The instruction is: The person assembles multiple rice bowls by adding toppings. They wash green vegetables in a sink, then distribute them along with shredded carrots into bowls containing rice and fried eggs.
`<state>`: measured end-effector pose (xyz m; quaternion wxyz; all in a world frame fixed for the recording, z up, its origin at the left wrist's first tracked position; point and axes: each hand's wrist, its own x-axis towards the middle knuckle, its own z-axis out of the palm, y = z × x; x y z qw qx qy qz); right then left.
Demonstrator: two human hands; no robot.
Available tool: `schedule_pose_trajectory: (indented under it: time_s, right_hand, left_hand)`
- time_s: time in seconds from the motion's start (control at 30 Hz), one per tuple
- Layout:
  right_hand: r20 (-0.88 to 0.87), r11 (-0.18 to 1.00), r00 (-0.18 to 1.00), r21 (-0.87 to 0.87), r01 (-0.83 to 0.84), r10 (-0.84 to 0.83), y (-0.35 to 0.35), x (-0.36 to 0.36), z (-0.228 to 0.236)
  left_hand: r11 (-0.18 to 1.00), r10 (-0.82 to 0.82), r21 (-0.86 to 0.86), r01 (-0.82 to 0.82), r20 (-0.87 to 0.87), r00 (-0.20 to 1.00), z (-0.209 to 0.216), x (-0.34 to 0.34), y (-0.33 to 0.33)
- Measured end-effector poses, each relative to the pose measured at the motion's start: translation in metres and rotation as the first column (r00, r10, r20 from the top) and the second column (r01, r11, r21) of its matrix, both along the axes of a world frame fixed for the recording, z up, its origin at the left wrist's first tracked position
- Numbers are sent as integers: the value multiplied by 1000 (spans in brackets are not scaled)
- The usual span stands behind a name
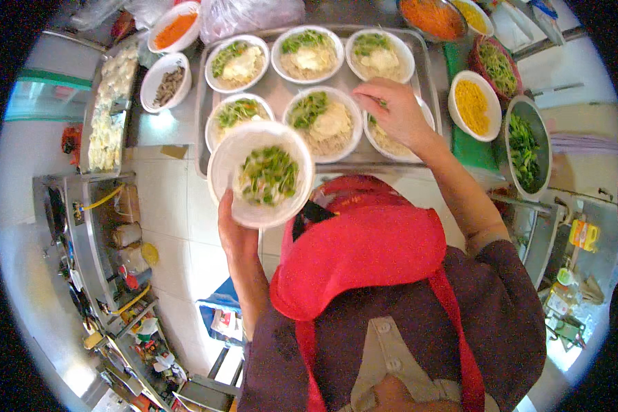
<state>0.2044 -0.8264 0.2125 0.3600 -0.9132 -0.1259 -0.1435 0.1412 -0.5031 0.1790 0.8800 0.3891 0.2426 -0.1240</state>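
My left hand (235, 237) is closed on the side of a white bowl (218, 175), held up in front of the tray. Cut leafy greens (273, 180) lie inside that bowl. Over the front right bowl (427, 118) on the metal tray, my right hand (399, 113) has its fingers pinched together, with a bit of green showing at the fingertips. Part of that bowl is hidden beneath the hand. Several white bowls stand in two rows on the tray (268, 42); those plainly visible contain a pale grainy base, greens and a creamy mound, such as the front middle bowl (326, 125).
Right of the tray are a bowl of yellow kernels (472, 104), a pink basket of sprouts (496, 65) and a metal bowl of dark greens (525, 147). On the left stand a bowl of dark pieces (169, 86), orange shreds (175, 31) and a long pan (110, 113).
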Motion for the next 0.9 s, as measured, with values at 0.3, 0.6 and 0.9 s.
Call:
schedule_pose_trajectory:
  time_s: [0.3, 0.6, 0.9]
  right_hand:
    - [-72, 965, 976, -149, -215, 206, 77, -12, 7]
    - [-284, 950, 942, -199, -240, 178, 87, -10, -19]
    - [-305, 925, 952, 373, 79, 41, 57, 1, 17]
  left_hand:
    - [962, -246, 152, 225, 139, 959, 20, 30, -58]
    - [958, -276, 101, 267, 89, 957, 12, 36, -74]
    - [945, -322, 87, 314, 106, 941, 2, 43, -76]
